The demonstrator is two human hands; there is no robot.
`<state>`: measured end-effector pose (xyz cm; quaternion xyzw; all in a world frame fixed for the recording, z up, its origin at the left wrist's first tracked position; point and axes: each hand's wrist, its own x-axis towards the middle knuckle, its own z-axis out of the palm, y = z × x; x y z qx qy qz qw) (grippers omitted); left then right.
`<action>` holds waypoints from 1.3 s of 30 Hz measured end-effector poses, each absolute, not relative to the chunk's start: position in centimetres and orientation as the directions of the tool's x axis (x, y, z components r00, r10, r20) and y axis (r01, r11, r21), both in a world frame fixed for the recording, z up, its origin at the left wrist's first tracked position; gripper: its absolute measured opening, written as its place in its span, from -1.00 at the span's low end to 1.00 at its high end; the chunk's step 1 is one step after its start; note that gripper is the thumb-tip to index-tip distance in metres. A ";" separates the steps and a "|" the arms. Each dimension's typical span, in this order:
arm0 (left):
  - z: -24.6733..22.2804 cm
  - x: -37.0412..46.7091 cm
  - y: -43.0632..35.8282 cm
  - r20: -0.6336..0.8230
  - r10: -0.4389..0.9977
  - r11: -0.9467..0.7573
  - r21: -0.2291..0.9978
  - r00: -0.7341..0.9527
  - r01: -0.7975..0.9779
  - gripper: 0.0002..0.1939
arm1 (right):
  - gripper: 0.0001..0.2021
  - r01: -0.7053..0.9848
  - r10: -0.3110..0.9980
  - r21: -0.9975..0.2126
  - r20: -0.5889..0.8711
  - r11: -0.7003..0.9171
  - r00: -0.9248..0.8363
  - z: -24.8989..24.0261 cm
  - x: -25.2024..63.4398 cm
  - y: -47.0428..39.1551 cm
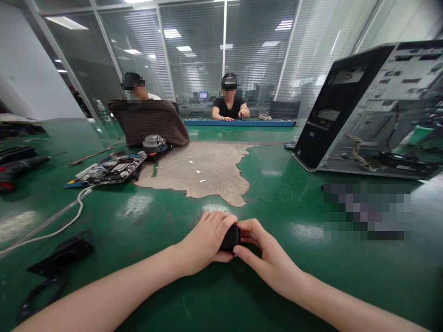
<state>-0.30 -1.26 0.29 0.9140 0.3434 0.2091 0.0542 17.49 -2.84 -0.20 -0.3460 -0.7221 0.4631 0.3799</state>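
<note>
Low over the green tabletop (166,286), a small black block-shaped object (232,237) sits between my two hands. My left hand (209,235) is closed over its left side, fingers on top and thumb underneath. At its right side my right hand (270,256) pinches the edge with thumb and fingers. Much of the object is covered by the fingers, so its exact kind cannot be made out. Just beyond the hands lies a bare grey-brown patch (214,161) in the green surface, with a few small white scraps (198,172) on it.
An open computer tower (316,124) stands at the right. To the left are a circuit board (110,168), a fan-like part (154,144), a white cable (81,198) and a black part (65,251). Two people sit across, one behind a brown cloth-covered shape (148,122). A blurred-out item lies right.
</note>
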 end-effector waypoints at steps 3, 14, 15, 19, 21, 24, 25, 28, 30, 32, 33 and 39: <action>0.2 -0.2 -1.2 0.359 0.645 -0.762 0.234 0.675 0.604 -0.35 | -0.91 0.117 0.857 -0.948 0.211 0.297 -0.471 -0.2 17.5 -2.7; 0.0 -0.4 -1.2 0.362 0.644 -0.764 0.246 0.674 0.597 -0.35 | -0.81 0.240 0.809 -0.847 0.313 0.475 -0.497 0.0 17.9 -2.7; 0.0 -0.4 -1.2 0.364 0.641 -0.766 0.247 0.676 0.593 -0.34 | -0.79 0.259 0.795 -0.815 0.347 0.518 -0.498 -0.1 18.0 -2.8; -0.1 -0.4 -1.1 0.360 0.649 -0.760 0.257 0.670 0.598 -0.35 | -0.81 0.260 0.778 -0.787 0.390 0.559 -0.492 -0.2 18.1 -2.8; -0.1 -0.3 -1.1 0.366 0.648 -0.760 0.257 0.668 0.596 -0.35 | -0.85 0.234 0.794 -0.816 0.377 0.528 -0.476 -0.4 17.9 -2.7; -0.1 -0.2 -1.0 0.369 0.647 -0.760 0.254 0.667 0.597 -0.35 | -0.87 0.169 0.824 -0.877 0.336 0.451 -0.456 -0.5 17.7 -2.5; -0.2 -0.2 -1.0 0.366 0.649 -0.759 0.256 0.667 0.598 -0.35 | -0.85 0.154 0.835 -0.896 0.309 0.416 -0.456 -0.5 17.6 -2.5; -0.2 -0.3 -1.0 0.366 0.649 -0.759 0.262 0.667 0.595 -0.35 | -0.79 0.167 0.847 -0.916 0.251 0.364 -0.469 -0.4 17.6 -2.5; -0.2 -0.4 -1.0 0.369 0.646 -0.762 0.266 0.668 0.591 -0.34 | -0.79 0.199 0.829 -0.884 0.290 0.424 -0.478 -0.3 17.7 -2.6; -0.2 -0.4 -1.1 0.365 0.648 -0.761 0.264 0.668 0.593 -0.34 | -0.78 0.242 0.797 -0.823 0.352 0.513 -0.491 -0.1 18.0 -2.7; -0.2 -0.4 -1.1 0.358 0.649 -0.759 0.261 0.671 0.596 -0.34 | -0.77 0.264 0.783 -0.794 0.375 0.547 -0.496 0.0 18.1 -2.8; 0.0 -0.4 -1.2 0.357 0.651 -0.758 0.259 0.670 0.599 -0.36 | -0.88 0.248 0.788 -0.797 0.400 0.551 -0.468 -0.1 17.9 -2.7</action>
